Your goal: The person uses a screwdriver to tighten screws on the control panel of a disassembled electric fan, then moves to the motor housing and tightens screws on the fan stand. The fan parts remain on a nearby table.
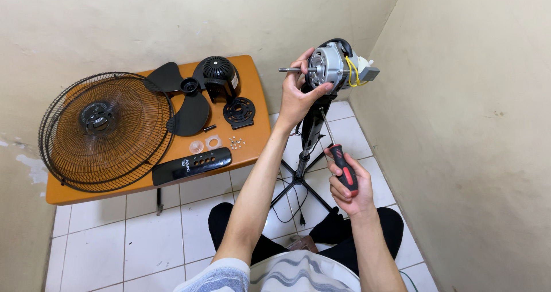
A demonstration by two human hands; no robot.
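Observation:
My left hand [300, 94] grips the bare fan motor [332, 65], a silver and grey unit with a steel shaft pointing left and yellow wires at its rear, mounted atop a black stand [310, 132]. My right hand [348, 186] holds a screwdriver [338, 153] with a red and black handle. Its thin shaft angles up toward the underside of the motor, where the motor meets the stand's neck.
An orange low table [255, 140] at left carries a wire fan guard [106, 130], a black fan blade [186, 100], a black motor cover [218, 71], a round black plate [239, 111], a black control panel [191, 166], clear rings and small screws [235, 143]. Walls close in behind and right.

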